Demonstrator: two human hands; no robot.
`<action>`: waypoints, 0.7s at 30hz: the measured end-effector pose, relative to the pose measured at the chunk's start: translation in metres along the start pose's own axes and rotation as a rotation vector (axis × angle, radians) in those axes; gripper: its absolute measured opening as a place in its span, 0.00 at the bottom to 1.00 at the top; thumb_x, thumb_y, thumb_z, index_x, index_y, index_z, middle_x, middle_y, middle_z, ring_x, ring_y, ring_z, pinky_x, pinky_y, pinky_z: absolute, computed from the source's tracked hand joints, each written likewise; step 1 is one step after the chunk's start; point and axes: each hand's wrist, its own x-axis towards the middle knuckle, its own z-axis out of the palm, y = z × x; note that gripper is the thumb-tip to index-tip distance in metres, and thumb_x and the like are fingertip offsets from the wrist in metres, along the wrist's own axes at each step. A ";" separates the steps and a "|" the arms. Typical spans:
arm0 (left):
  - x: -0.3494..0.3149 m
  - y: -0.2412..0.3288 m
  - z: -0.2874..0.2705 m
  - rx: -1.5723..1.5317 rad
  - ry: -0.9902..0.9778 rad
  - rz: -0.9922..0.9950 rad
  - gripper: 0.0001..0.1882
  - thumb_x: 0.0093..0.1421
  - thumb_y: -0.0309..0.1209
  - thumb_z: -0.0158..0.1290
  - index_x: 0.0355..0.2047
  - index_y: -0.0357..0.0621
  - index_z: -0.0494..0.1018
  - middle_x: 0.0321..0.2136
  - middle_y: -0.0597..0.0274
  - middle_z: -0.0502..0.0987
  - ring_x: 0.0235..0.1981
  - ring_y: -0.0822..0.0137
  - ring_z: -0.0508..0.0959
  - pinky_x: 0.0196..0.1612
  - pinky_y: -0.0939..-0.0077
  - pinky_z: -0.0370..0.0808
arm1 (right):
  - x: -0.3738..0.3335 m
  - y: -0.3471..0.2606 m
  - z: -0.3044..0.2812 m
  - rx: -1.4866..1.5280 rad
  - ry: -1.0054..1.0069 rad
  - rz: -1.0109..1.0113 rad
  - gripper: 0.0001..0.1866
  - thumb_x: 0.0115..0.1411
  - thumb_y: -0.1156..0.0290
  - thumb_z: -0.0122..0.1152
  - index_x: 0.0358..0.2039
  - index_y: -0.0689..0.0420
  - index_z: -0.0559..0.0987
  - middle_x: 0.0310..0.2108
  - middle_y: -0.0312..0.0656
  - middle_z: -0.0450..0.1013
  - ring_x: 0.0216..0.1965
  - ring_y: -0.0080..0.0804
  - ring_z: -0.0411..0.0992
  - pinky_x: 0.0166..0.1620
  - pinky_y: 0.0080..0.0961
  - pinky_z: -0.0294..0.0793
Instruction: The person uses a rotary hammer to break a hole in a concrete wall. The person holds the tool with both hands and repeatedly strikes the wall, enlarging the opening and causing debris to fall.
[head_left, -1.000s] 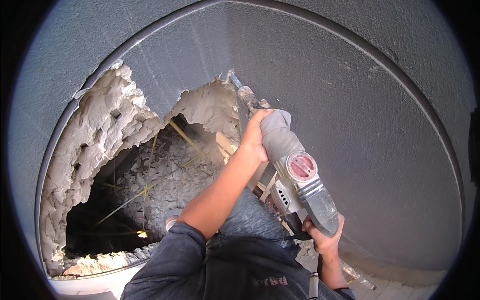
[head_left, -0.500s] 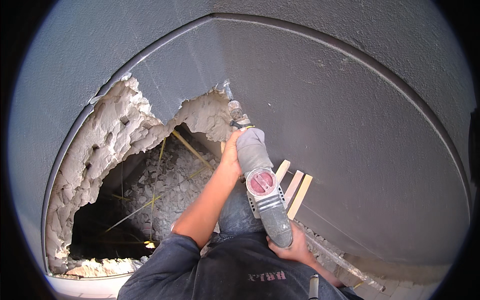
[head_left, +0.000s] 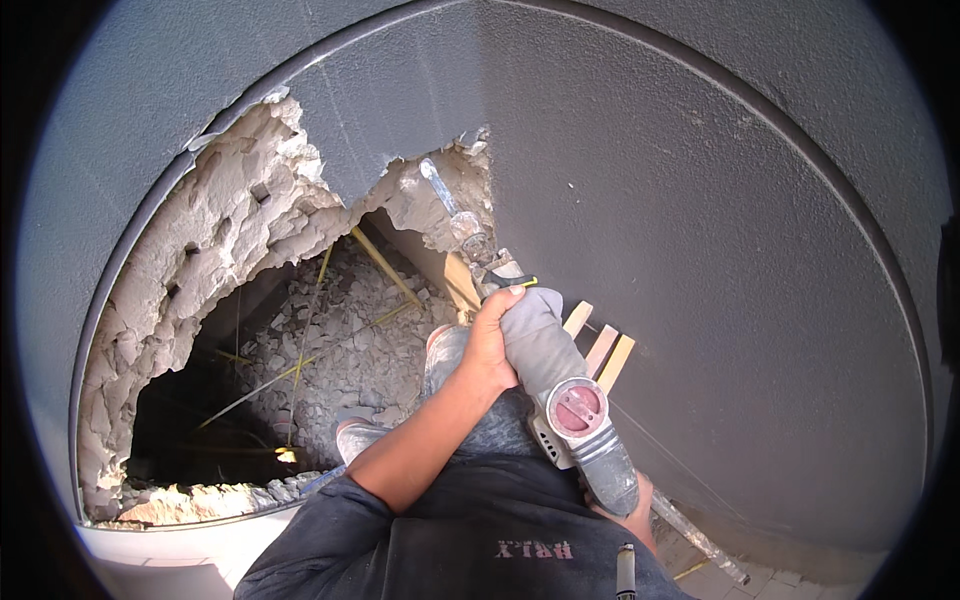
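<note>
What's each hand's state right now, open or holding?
Left hand: closed on the front of the demolition hammer.
Right hand: at its rear end, fingers hidden; grip cannot be told.

Demolition hammer [head_left: 535, 335]: dusty grey, red round cap [head_left: 577, 407], rear toward 5 o'clock
Chisel bit [head_left: 438, 187]: dust-smeared, fitted, pointing to 11 o'clock

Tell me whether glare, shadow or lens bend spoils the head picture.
Head view: fisheye bends the wall trim into an arch; head view: deep shadow swallows the lower left of the opening, while its broken bottom edge catches strong light; head view: the left hand and power tool look clear enough.
</note>
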 end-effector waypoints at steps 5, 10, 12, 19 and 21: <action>-0.077 0.006 -0.029 0.085 0.003 -0.076 0.21 0.57 0.47 0.63 0.45 0.46 0.78 0.37 0.57 0.82 0.38 0.58 0.83 0.47 0.53 0.82 | -0.072 -0.032 0.072 0.084 0.026 -0.110 0.16 0.49 0.78 0.70 0.41 0.67 0.82 0.34 0.42 0.83 0.37 0.29 0.81 0.45 0.28 0.79; -0.126 -0.022 -0.036 0.165 -0.011 -0.034 0.23 0.55 0.48 0.64 0.45 0.47 0.77 0.39 0.57 0.81 0.38 0.58 0.82 0.46 0.52 0.82 | -0.141 -0.034 0.100 -0.011 0.122 -0.173 0.12 0.51 0.78 0.67 0.38 0.67 0.82 0.30 0.41 0.82 0.33 0.26 0.80 0.41 0.27 0.79; -0.131 -0.009 -0.020 0.172 0.002 -0.052 0.23 0.55 0.48 0.64 0.45 0.48 0.78 0.39 0.58 0.81 0.39 0.58 0.82 0.46 0.52 0.82 | -0.133 -0.051 0.100 -0.035 0.160 -0.187 0.10 0.51 0.78 0.67 0.35 0.66 0.82 0.29 0.41 0.82 0.31 0.27 0.80 0.39 0.28 0.79; -0.048 0.026 0.038 0.172 0.004 -0.058 0.24 0.55 0.49 0.64 0.45 0.49 0.78 0.39 0.58 0.81 0.40 0.58 0.82 0.46 0.52 0.81 | -0.038 -0.082 0.061 0.031 0.163 -0.255 0.11 0.47 0.76 0.66 0.32 0.68 0.81 0.25 0.41 0.79 0.26 0.27 0.76 0.33 0.26 0.76; -0.017 0.038 0.061 0.169 0.028 -0.029 0.22 0.55 0.49 0.64 0.44 0.49 0.78 0.38 0.58 0.81 0.39 0.59 0.82 0.45 0.53 0.81 | -0.005 -0.092 0.048 0.122 0.157 -0.250 0.11 0.47 0.77 0.65 0.31 0.69 0.80 0.25 0.42 0.79 0.25 0.28 0.76 0.32 0.26 0.76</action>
